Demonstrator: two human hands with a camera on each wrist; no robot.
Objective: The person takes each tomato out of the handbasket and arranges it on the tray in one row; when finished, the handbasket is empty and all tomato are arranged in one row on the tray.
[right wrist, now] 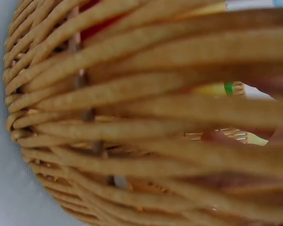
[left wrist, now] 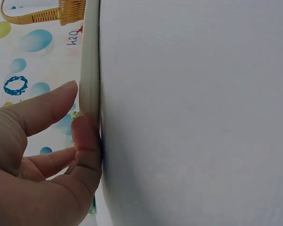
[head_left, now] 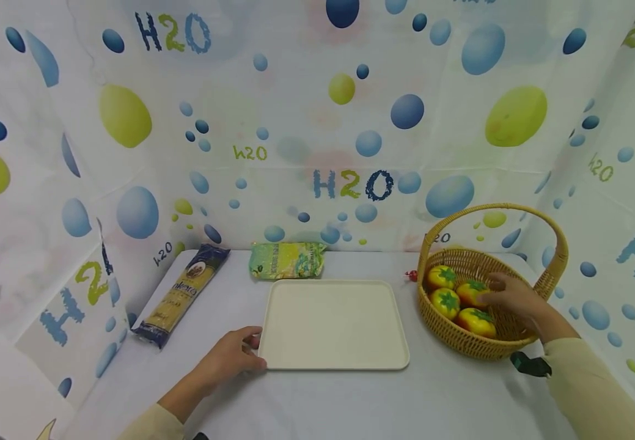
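My left hand [head_left: 234, 354] is at the near left corner of a cream rectangular tray [head_left: 334, 324]; its fingers touch the edge. In the left wrist view, the thumb and fingers lie spread beside the tray's rim [left wrist: 89, 66]. My right hand [head_left: 515, 302] reaches down into a wicker basket [head_left: 460, 345] with a tall handle. Its fingertips are against or close beside a yellow-red tomato [head_left: 468, 292] with a green top. Several similar tomatoes [head_left: 477, 322] lie in the basket. In the right wrist view, the basket weave [right wrist: 132, 132] hides most of the hand.
A pack of spaghetti [head_left: 182, 299] lies slantwise at the left. Behind the tray is a green-yellow packet [head_left: 286, 260]. A small red item [head_left: 412, 275] sits by the basket's left side. Patterned sheets [head_left: 295, 122] hang around the white table [head_left: 323, 403].
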